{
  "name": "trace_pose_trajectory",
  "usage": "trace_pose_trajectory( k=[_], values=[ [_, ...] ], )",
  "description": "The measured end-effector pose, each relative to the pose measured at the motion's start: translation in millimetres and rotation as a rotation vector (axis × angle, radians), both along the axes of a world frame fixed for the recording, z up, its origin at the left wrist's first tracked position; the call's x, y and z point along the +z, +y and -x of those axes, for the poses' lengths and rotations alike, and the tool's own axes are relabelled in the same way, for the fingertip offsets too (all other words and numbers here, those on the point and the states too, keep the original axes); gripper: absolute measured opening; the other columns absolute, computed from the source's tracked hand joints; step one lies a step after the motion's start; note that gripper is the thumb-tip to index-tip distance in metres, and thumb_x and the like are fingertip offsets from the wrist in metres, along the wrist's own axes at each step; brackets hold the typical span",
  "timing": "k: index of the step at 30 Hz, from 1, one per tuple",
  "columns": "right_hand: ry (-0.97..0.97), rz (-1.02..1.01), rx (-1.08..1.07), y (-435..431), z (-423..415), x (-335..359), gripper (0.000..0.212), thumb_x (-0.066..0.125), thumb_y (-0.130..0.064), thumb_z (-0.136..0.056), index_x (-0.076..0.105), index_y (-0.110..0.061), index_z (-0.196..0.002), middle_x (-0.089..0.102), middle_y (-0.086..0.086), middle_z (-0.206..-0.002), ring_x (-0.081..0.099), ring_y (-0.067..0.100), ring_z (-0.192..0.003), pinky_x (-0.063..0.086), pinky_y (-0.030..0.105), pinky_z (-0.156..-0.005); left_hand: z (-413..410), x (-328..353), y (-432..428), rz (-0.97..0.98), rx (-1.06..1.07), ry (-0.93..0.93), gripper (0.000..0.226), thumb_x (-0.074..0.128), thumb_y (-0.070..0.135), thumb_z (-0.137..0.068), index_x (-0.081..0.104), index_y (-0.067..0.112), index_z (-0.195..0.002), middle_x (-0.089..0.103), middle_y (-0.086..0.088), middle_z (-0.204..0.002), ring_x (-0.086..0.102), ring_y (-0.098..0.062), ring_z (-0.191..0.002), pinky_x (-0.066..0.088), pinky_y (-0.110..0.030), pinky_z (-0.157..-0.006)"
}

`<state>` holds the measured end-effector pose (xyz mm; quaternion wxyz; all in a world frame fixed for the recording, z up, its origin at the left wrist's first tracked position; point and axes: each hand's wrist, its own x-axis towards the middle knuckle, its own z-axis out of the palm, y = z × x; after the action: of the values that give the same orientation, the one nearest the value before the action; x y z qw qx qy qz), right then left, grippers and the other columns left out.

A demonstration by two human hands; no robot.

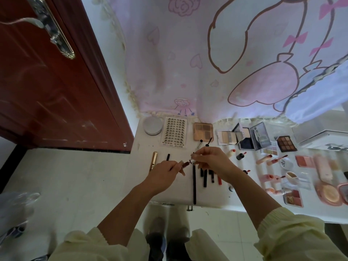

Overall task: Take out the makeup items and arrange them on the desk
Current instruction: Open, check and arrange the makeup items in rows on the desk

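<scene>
Near desk (143, 163) edge, left hand (165, 175) and right hand (212, 161) pinch pencil (186, 163).

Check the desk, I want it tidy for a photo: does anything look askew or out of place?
One long black stick reaches past the row of short pencils and ends almost at the desk's front edge, where it might get knocked off. The pink lip tubes further right lie at mixed angles.
</scene>
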<state>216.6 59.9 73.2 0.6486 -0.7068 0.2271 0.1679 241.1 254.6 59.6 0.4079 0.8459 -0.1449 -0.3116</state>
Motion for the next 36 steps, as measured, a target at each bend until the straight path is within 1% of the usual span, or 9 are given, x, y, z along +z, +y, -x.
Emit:
trace_pose_trajectory(
  k=[6,12,15,20,23,25,30,33,36],
  values=[
    [-0.013,0.003,-0.079,3,-5,-7,0.017,0.072,-0.008,-0.084,0.066,-0.005,-0.099,0.071,0.017,-0.094,0.066,0.018,-0.073,0.054,0.025,-0.069,-1,-5,5,0.019,0.051,0.048,0.039,0.036,0.042,-0.102,0.069,0.023,-0.092,0.047,0.003,-0.063,0.040,-0.008,-0.054,0.033,-0.022,-0.055],
    [0.011,0.048,-0.240,21,-13,-18,0.026,0.074,-0.015,-0.084,0.063,-0.004,-0.104,0.072,0.008,-0.087,0.066,0.013,-0.069,0.050,0.018,-0.059,2,-20,9,0.078,0.040,0.180,0.030,0.047,0.038,-0.099,0.066,0.017,-0.103,0.065,0.005,-0.073,0.058,-0.005,-0.060,0.047,-0.017,-0.056],
    [0.033,0.099,-0.218,28,-17,-22,0.021,0.069,-0.013,-0.088,0.062,-0.006,-0.107,0.070,0.002,-0.084,0.064,0.007,-0.069,0.045,0.016,-0.057,6,-25,9,0.086,0.066,0.258,0.027,0.050,0.037,-0.098,0.065,0.016,-0.104,0.072,0.003,-0.081,0.061,-0.001,-0.059,0.044,-0.013,-0.051],
    [0.093,0.212,-0.114,37,-25,-33,0.028,0.074,-0.029,-0.084,0.061,-0.010,-0.100,0.071,0.000,-0.080,0.065,0.008,-0.069,0.048,0.022,-0.060,9,-36,6,0.076,0.094,0.285,0.023,0.053,0.036,-0.096,0.063,0.017,-0.104,0.074,0.002,-0.084,0.069,-0.015,-0.076,0.058,-0.033,-0.078],
    [0.095,0.379,-0.017,38,-31,-40,0.027,0.079,-0.031,-0.079,0.060,-0.013,-0.088,0.068,0.000,-0.079,0.064,0.013,-0.071,0.053,0.027,-0.070,8,-40,1,0.050,0.110,0.285,0.024,0.055,0.034,-0.095,0.064,0.014,-0.106,0.073,0.001,-0.085,0.069,-0.015,-0.073,0.057,-0.029,-0.074],
    [0.088,0.394,-0.015,38,-35,-42,0.024,0.079,-0.024,-0.079,0.060,-0.013,-0.089,0.065,-0.001,-0.076,0.063,0.014,-0.073,0.054,0.029,-0.077,7,-41,-1,0.030,0.125,0.258,0.025,0.057,0.034,-0.094,0.066,0.012,-0.102,0.072,-0.001,-0.085,0.069,-0.014,-0.070,0.057,-0.027,-0.073],
    [0.153,0.330,-0.041,41,-47,-53,0.037,0.076,-0.014,-0.080,0.061,-0.005,-0.113,0.067,0.004,-0.085,0.067,0.019,-0.080,0.057,0.038,-0.086,7,-44,-6,-0.038,0.136,0.223,0.024,0.060,0.035,-0.092,0.066,0.012,-0.087,0.069,-0.006,-0.077,0.070,-0.019,-0.073,0.057,-0.032,-0.078],
    [0.165,0.402,-0.003,43,-50,-59,0.046,0.076,-0.023,-0.080,0.058,-0.005,-0.118,0.068,0.009,-0.099,0.068,0.024,-0.090,0.056,0.038,-0.085,4,-48,-10,-0.119,0.114,0.154,0.032,0.061,0.034,-0.092,0.054,0.019,-0.064,0.059,-0.001,-0.064,0.060,-0.015,-0.062,0.050,-0.027,-0.067],
    [0.166,0.543,0.100,44,-52,-60,0.050,0.078,-0.032,-0.078,0.055,-0.007,-0.116,0.066,0.011,-0.104,0.065,0.024,-0.096,0.052,0.032,-0.079,2,-51,-14,-0.189,0.112,0.093,0.041,0.060,0.034,-0.092,0.044,0.022,-0.056,0.043,0.005,-0.056,0.043,-0.007,-0.053,0.033,-0.019,-0.055]
  ],
)
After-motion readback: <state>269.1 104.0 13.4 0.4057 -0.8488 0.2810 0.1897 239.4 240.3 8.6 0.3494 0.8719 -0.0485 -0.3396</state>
